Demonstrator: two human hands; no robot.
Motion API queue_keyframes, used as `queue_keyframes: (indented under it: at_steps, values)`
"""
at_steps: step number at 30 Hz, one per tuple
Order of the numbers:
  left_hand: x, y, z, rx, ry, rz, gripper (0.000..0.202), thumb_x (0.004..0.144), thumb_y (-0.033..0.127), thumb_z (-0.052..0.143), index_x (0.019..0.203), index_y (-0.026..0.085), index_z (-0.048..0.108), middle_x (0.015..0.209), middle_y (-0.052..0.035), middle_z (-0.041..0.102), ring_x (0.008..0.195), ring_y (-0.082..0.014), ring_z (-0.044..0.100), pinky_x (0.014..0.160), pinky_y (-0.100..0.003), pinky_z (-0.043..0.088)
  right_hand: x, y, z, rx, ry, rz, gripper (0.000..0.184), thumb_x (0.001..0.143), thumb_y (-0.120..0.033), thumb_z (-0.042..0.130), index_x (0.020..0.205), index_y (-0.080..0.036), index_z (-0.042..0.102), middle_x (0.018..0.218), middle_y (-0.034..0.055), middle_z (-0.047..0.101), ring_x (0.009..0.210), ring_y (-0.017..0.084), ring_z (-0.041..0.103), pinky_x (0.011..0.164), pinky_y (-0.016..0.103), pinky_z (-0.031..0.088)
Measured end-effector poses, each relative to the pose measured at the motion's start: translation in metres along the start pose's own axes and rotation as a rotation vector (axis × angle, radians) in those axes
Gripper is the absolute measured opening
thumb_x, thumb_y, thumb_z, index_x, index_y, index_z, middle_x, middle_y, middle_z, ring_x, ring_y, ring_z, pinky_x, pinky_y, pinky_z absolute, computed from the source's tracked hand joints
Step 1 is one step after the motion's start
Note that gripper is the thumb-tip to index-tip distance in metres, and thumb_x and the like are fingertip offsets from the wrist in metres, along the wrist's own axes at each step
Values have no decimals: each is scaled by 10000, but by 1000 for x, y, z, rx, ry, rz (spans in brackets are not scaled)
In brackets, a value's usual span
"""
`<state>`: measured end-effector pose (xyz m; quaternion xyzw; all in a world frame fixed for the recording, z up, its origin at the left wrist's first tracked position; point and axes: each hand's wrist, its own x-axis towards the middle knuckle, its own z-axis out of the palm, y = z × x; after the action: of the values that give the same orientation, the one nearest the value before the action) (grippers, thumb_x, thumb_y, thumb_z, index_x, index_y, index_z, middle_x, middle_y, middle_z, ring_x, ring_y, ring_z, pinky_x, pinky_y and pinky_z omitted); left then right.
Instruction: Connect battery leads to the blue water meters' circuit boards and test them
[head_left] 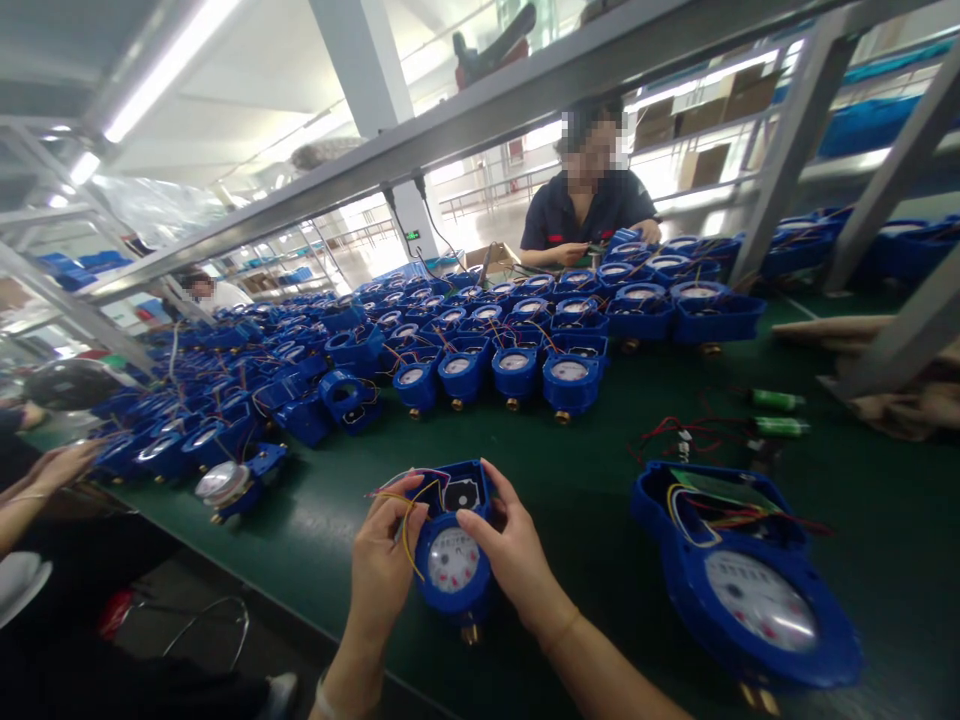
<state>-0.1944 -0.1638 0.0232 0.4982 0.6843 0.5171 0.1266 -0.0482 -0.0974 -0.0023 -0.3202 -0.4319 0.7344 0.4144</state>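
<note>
A blue water meter (454,555) with a round white dial and a brass fitting at its near end is between my two hands over the green tabletop. My right hand (521,560) grips its right side, thumb on the rim above the dial. My left hand (386,555) is at its upper left, fingers closed around thin coloured wires (411,535) that come out of the open compartment. A black part with a round centre sits in that compartment. To the right lies a larger-looking blue water meter (750,590), its compartment holding a green circuit board (727,490) and wires.
Rows of blue meters (442,375) fill the back and left of the green table (570,470). Two green batteries (780,427) with red wires lie at right, near brown cloth (915,400). A co-worker (589,200) sits opposite; another person's hand (67,470) is at left. Metal posts (795,150) stand at right.
</note>
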Motion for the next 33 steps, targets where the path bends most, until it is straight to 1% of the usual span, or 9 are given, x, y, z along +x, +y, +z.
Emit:
queue_keyframes:
  at_steps: [5,7,10,15,20,24,26,29,33]
  values:
    - [5,-1,-2,-248,1,-214,249,852,441,666,902,199,700,1248,-95,657,1181,-267,574,955,-358,457,1,1,0,-18,-6,4,785,760,-328,724,1458,-245,375,1312,103,602,1172,294,607,1010,446,498]
    - [9,1,-4,-276,-11,-253,282,827,459,686,883,183,708,1252,-101,657,1175,-267,578,944,-335,463,1,1,0,-31,-3,5,787,756,-323,725,1458,-251,377,1312,100,602,1169,291,609,1007,439,500]
    - [15,6,-6,-264,-27,-244,320,795,483,704,813,164,688,1171,-108,685,1082,-256,623,903,-324,486,1,2,1,-52,5,-8,781,755,-315,723,1456,-261,383,1313,95,601,1169,286,608,1011,436,495]
    - [25,9,-1,-193,-23,-257,408,673,422,823,941,167,653,762,-25,690,755,-203,656,730,-308,510,2,4,0,-59,26,-29,769,740,-309,738,1441,-261,427,1256,80,641,1142,286,622,1014,435,490]
    - [39,8,1,-195,-40,-296,558,687,453,807,1129,141,670,881,-64,728,785,-197,657,732,-298,486,2,2,-1,-77,15,-37,778,737,-303,731,1446,-238,417,1247,95,643,1148,298,617,1022,458,479]
    - [50,11,-3,-243,-83,-275,461,732,487,768,1049,154,743,685,-25,700,715,-174,621,744,-295,455,2,0,-1,-95,4,-16,786,751,-314,717,1458,-236,384,1295,108,610,1174,301,603,1022,462,480]
    - [56,14,-7,-278,-87,-246,391,717,471,786,956,161,775,700,-36,713,755,-189,634,794,-309,452,2,0,-1,-92,-2,-18,780,754,-315,717,1455,-237,386,1306,108,604,1184,298,598,1025,456,480]
    - [68,19,-13,-353,-13,-197,313,681,445,819,821,167,782,703,-43,723,817,-211,654,868,-330,450,2,1,-1,-81,-3,-18,779,750,-319,725,1451,-241,396,1302,103,611,1180,295,602,1022,446,485]
    - [79,24,-27,-461,221,-121,303,635,463,848,724,191,749,674,-7,703,926,-194,637,939,-296,412,1,1,-1,-48,3,-2,790,739,-320,742,1454,-272,410,1284,78,631,1148,285,623,993,427,508]
